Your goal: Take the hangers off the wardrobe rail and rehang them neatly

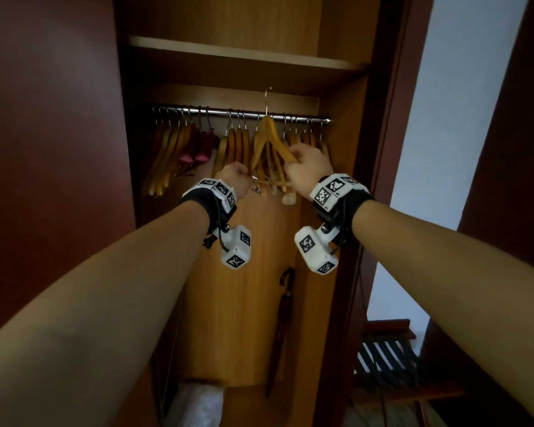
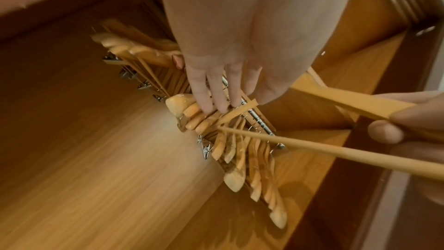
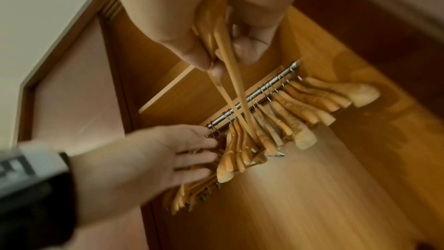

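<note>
A steel wardrobe rail (image 1: 216, 111) carries several wooden hangers (image 1: 167, 155) in loose bunches. My right hand (image 1: 302, 163) grips one wooden hanger (image 1: 272, 134) by its right arm; its wire hook stands above the rail, lifted clear. In the right wrist view my fingers (image 3: 199, 54) curl round that hanger (image 3: 230, 75). My left hand (image 1: 238, 174) is left of it, fingers straight. In the left wrist view the fingertips (image 2: 216, 100) press against the ends of the hung hangers (image 2: 199, 119), with the held hanger (image 2: 348, 100) crossing at right.
Two pink padded hangers (image 1: 198, 149) hang left of centre. A shelf (image 1: 244, 53) sits just above the rail. A dark umbrella (image 1: 282, 328) leans in the wardrobe's lower right. The dark door (image 1: 50, 118) stands open at left, and a slatted rack (image 1: 386, 359) is outside at right.
</note>
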